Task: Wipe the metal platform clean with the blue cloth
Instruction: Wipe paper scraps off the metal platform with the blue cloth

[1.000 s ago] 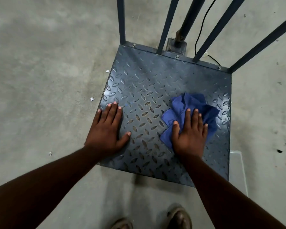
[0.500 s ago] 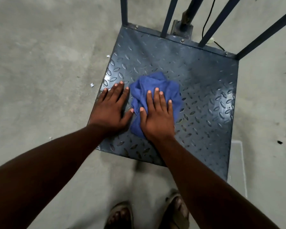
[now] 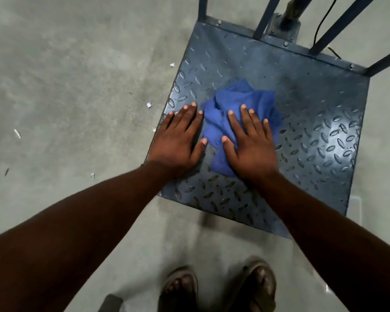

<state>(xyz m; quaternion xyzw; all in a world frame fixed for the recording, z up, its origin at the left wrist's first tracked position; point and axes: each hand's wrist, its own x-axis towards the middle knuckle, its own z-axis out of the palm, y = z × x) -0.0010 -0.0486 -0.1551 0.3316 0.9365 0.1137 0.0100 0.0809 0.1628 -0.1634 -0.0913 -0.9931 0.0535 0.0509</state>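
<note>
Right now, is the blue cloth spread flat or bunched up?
Bunched: the blue cloth shows crumpled folds under the flat right hand.

I am stretching my left arm [image 3: 81,233] and right arm [image 3: 324,233] forward. My left hand [image 3: 176,143] is lying flat, fingers straight. My right hand [image 3: 250,145] is pressing flat, fingers spread.

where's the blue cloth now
Head view: the crumpled blue cloth lies left of centre on the grey metal platform, under the right hand, beside the left hand.

A crumpled blue cloth [image 3: 236,104] lies bunched on the left half of the grey tread-patterned metal platform [image 3: 313,113].
</note>
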